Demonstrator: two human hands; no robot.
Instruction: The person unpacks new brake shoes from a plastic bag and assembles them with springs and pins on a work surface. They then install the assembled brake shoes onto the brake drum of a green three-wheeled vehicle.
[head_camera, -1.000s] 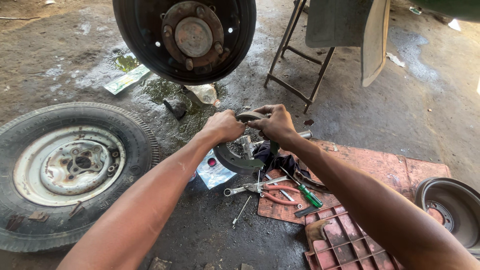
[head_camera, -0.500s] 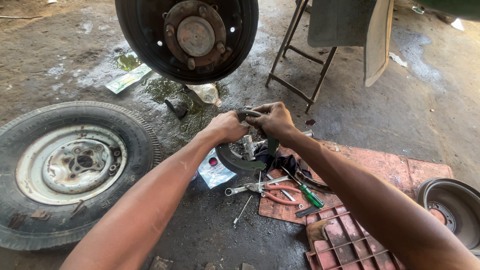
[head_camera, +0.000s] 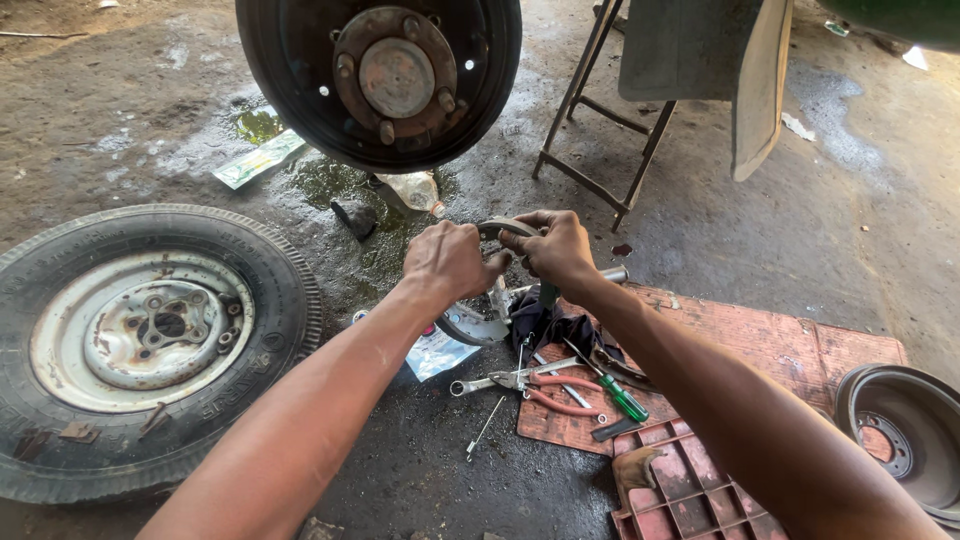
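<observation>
Both hands grip a curved metal brake shoe (head_camera: 497, 228) held up over the ground. My left hand (head_camera: 447, 262) closes on its left end and my right hand (head_camera: 553, 245) on its right end. A second curved shoe (head_camera: 468, 328) lies on the ground just below the hands. Straight ahead stands a dark brake backing plate with a rusty wheel hub (head_camera: 392, 72) and several studs.
A removed wheel with tyre (head_camera: 140, 340) lies at left. Pliers with red handles (head_camera: 550, 392), a spanner (head_camera: 480, 383) and a green-handled screwdriver (head_camera: 620, 398) lie on a red mat (head_camera: 760, 350). A brake drum (head_camera: 900, 440) sits at right, a metal stand (head_camera: 600, 130) behind.
Both hands have lifted the brake shoe slightly and kept hold of it. The view has shifted a little toward the hub.
</observation>
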